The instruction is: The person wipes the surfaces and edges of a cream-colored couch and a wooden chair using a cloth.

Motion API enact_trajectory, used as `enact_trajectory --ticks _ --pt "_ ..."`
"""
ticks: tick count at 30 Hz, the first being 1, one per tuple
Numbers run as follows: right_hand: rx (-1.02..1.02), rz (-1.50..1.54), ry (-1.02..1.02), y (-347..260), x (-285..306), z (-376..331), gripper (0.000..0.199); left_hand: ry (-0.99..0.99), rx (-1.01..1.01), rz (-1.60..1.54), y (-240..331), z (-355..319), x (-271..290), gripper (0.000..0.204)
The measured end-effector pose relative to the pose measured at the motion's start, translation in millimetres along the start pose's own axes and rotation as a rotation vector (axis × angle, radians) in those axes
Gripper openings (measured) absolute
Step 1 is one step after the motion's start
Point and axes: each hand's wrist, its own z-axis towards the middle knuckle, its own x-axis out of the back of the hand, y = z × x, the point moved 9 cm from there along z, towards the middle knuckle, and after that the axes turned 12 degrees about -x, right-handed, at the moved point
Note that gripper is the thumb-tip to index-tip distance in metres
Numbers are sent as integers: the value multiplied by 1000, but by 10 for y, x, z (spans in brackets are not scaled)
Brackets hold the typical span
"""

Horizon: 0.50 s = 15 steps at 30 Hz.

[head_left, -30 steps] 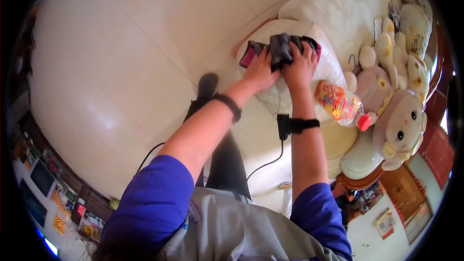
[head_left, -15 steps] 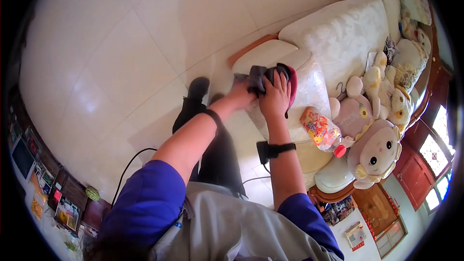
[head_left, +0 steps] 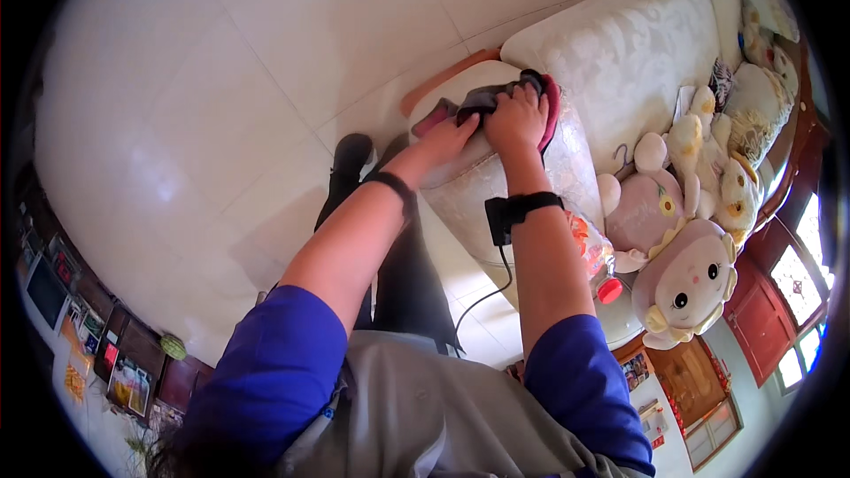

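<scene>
The left hand (head_left: 447,143) and right hand (head_left: 517,126) grip a cloth (head_left: 489,96) on the sofa (head_left: 620,44), fingers curled over it. It lies bunched, seemingly half-handled.

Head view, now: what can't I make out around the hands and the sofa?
All in the head view:
- Cloth: full shape; bunched, partly covered by the left hand and right hand.
- Each hand's grip: the cloth's folds hide what lies beneath.
- Bottle: one side, hidden by the right forearm.
- Cable: lower end, lost at the apron.
</scene>
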Motion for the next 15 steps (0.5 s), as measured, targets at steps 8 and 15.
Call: enact_trajectory --ticks 8,15 --pt "212 -100 -106 -863 -736 -789 30 97 319 -289 -648 -1150 -207 45" --pt "204 416 248 -315 6 -803 25 142 283 -410 -409 -696 -148 42"
